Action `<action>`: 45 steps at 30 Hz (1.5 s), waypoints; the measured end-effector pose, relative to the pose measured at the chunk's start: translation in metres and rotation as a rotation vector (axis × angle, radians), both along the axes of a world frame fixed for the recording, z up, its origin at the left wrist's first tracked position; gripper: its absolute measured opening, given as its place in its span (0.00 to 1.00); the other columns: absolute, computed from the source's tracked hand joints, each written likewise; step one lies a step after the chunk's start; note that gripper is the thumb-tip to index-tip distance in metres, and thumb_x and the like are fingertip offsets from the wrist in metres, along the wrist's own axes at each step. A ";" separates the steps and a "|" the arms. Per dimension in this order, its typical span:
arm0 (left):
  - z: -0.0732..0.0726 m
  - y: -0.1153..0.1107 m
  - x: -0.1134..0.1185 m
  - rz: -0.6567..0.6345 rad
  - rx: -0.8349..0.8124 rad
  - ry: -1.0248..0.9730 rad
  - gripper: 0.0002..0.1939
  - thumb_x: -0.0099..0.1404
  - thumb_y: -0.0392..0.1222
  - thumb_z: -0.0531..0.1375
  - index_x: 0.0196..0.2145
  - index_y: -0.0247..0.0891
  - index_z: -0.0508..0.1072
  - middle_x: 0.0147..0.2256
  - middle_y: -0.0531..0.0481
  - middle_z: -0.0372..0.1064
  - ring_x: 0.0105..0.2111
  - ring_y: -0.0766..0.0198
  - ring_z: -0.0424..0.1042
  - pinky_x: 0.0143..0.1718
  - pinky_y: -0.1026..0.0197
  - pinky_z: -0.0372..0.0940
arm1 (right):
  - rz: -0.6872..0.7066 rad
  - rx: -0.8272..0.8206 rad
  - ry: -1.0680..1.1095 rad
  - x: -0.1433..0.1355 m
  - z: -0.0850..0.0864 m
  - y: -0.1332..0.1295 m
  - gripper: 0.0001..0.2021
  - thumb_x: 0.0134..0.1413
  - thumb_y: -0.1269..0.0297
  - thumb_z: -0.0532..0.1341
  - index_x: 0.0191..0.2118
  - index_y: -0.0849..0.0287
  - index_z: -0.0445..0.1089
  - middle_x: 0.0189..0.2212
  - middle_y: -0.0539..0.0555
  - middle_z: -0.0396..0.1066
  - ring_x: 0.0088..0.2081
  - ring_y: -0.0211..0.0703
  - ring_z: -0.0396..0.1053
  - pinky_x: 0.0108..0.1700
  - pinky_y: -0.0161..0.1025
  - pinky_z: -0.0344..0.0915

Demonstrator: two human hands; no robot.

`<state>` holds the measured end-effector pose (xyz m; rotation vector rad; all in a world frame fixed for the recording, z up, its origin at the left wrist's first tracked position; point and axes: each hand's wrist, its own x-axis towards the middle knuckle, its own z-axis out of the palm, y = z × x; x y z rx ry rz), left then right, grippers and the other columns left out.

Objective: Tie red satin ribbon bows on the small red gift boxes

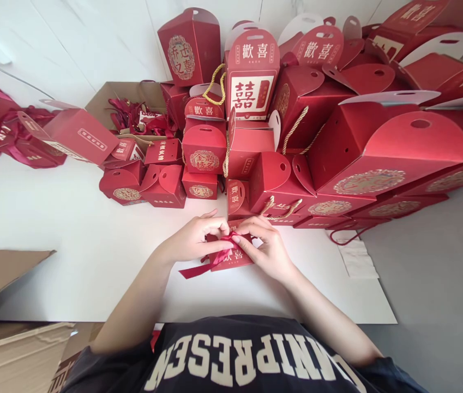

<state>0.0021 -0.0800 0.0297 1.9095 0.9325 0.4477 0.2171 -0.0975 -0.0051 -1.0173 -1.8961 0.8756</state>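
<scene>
A small red gift box (235, 261) with pale printed characters rests on the white table close in front of me. Over its top runs a dark red satin ribbon (198, 269), one loose end trailing to the left. My left hand (196, 238) pinches the ribbon at the top of the box between thumb and fingers. From the other side my right hand (267, 246) grips the same ribbon, its thumb and fingertips meeting the left ones at the knot or loop. The fingers partly hide the ribbon's crossing and the box's upper face.
Red gift boxes (204, 147) of several sizes, some with gold rope handles, are stacked along the back and right of the white table (71, 234). A cardboard box (104, 103) holds ribbons. Ribbon-tied boxes (30, 147) lie far left. Cardboard (2, 273) juts in at left; white tissues (358, 256) lie right.
</scene>
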 end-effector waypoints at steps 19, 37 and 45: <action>0.008 -0.006 0.005 0.144 -0.171 -0.042 0.14 0.70 0.48 0.53 0.28 0.38 0.62 0.21 0.56 0.63 0.20 0.69 0.62 0.25 0.65 0.59 | 0.288 0.629 -0.224 0.017 0.005 0.017 0.06 0.64 0.73 0.59 0.41 0.57 0.71 0.37 0.51 0.78 0.38 0.39 0.73 0.53 0.46 0.63; 0.012 -0.029 0.022 0.252 0.319 0.184 0.11 0.59 0.29 0.59 0.37 0.41 0.65 0.37 0.55 0.72 0.37 0.64 0.72 0.42 0.61 0.66 | 0.343 0.696 -0.430 0.014 0.017 0.017 0.09 0.66 0.75 0.54 0.41 0.66 0.72 0.38 0.60 0.76 0.41 0.47 0.70 0.41 0.44 0.67; -0.010 -0.050 0.035 0.425 0.728 0.357 0.14 0.58 0.27 0.59 0.40 0.39 0.66 0.34 0.53 0.73 0.33 0.61 0.73 0.35 0.60 0.67 | 0.315 0.704 -0.464 0.014 0.017 0.013 0.10 0.66 0.74 0.54 0.39 0.66 0.72 0.37 0.60 0.75 0.39 0.47 0.68 0.42 0.44 0.67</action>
